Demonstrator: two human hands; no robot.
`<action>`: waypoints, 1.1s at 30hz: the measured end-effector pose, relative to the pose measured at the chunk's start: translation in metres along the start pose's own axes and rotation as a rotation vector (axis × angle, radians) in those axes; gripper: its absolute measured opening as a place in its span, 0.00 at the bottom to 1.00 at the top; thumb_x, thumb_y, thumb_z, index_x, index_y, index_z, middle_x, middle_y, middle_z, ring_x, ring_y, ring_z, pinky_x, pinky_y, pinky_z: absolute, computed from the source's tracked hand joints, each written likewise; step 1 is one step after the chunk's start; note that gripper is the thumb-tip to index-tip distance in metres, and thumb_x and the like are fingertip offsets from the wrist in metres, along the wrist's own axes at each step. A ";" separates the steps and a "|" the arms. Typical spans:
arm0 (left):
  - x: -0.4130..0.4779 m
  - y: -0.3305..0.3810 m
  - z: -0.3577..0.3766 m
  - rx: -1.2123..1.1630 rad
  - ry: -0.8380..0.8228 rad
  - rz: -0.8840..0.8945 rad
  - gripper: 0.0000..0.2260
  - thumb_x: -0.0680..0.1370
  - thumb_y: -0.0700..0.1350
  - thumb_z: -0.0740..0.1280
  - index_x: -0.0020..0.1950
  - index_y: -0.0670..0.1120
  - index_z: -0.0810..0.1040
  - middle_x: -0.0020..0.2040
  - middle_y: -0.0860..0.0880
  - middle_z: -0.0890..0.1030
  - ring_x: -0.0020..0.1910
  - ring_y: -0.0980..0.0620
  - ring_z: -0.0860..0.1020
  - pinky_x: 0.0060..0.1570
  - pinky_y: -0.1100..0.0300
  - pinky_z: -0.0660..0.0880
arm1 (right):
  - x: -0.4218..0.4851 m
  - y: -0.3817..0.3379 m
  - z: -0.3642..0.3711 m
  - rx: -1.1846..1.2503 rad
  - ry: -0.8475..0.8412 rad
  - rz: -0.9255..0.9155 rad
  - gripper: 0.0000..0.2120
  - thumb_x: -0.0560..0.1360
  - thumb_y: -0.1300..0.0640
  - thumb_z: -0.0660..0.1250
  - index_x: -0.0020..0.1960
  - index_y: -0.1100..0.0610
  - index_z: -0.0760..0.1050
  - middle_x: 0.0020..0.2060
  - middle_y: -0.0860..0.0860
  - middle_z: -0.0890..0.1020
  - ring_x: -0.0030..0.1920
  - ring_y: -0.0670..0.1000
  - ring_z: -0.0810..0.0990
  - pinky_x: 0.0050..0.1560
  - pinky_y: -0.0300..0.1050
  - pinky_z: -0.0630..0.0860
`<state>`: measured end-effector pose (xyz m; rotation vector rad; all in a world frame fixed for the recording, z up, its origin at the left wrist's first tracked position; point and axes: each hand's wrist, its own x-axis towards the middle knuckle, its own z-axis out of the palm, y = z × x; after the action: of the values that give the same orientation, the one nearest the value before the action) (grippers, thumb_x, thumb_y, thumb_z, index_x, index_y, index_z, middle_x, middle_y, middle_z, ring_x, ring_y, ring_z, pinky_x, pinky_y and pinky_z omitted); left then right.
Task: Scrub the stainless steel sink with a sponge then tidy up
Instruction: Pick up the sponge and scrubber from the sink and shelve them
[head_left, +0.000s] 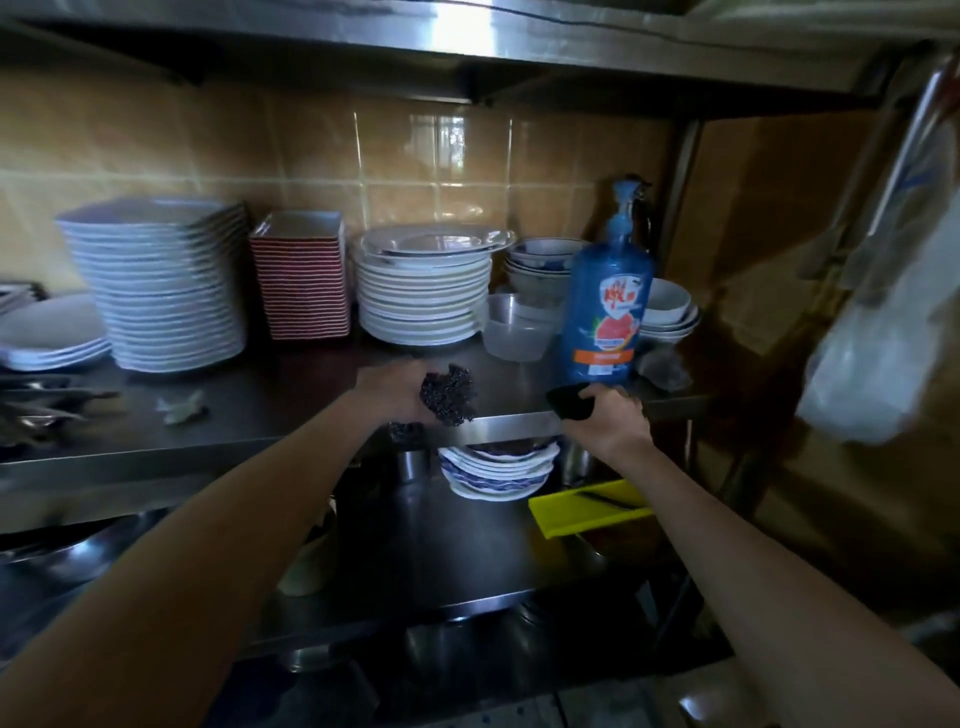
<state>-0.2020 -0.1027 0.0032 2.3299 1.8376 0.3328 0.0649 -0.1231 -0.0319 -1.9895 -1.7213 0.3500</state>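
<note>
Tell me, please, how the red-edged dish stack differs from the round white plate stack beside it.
The red-edged dish stack is square; the round white plate stack is wider. The red-edged one is even; the round one is topped by tilted plates. Both stand on the steel shelf.

On the steel shelf (260, 415), against the tan tiled wall (415, 171), stand a tall stack of white square plates (161, 291), a stack of red-striped square dishes (301, 280) just beside it, and a stack of round white plates (423, 291). Right of these sit a clear plastic tub (514, 332), a blue pump bottle (605, 312) and nested white bowls (670, 312). The lower shelf (441, 545) carries blue-patterned plates (498, 470) and a yellow cutting board (587, 506) bearing what may be a knife.
</note>
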 end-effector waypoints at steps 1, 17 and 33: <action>0.004 -0.004 -0.001 0.003 0.001 -0.003 0.33 0.60 0.61 0.74 0.65 0.63 0.71 0.62 0.53 0.76 0.62 0.50 0.74 0.59 0.55 0.70 | 0.006 -0.004 0.003 -0.001 0.000 -0.005 0.28 0.67 0.47 0.70 0.65 0.52 0.71 0.63 0.55 0.73 0.66 0.60 0.67 0.65 0.53 0.69; 0.116 -0.025 0.024 0.102 -0.051 -0.015 0.32 0.64 0.55 0.74 0.66 0.56 0.70 0.64 0.51 0.74 0.63 0.49 0.72 0.60 0.51 0.68 | 0.100 -0.027 0.054 -0.041 -0.032 -0.052 0.25 0.68 0.46 0.69 0.63 0.52 0.71 0.60 0.55 0.71 0.63 0.60 0.69 0.61 0.55 0.71; 0.123 -0.040 0.030 0.043 -0.123 0.030 0.33 0.64 0.61 0.73 0.68 0.62 0.66 0.67 0.53 0.71 0.66 0.47 0.69 0.66 0.44 0.62 | 0.113 -0.030 0.071 -0.104 0.041 -0.066 0.24 0.71 0.42 0.66 0.62 0.54 0.72 0.59 0.57 0.73 0.62 0.61 0.70 0.60 0.56 0.68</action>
<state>-0.2037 0.0269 -0.0267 2.3513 1.7712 0.1519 0.0239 0.0036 -0.0639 -1.9922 -1.8077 0.1995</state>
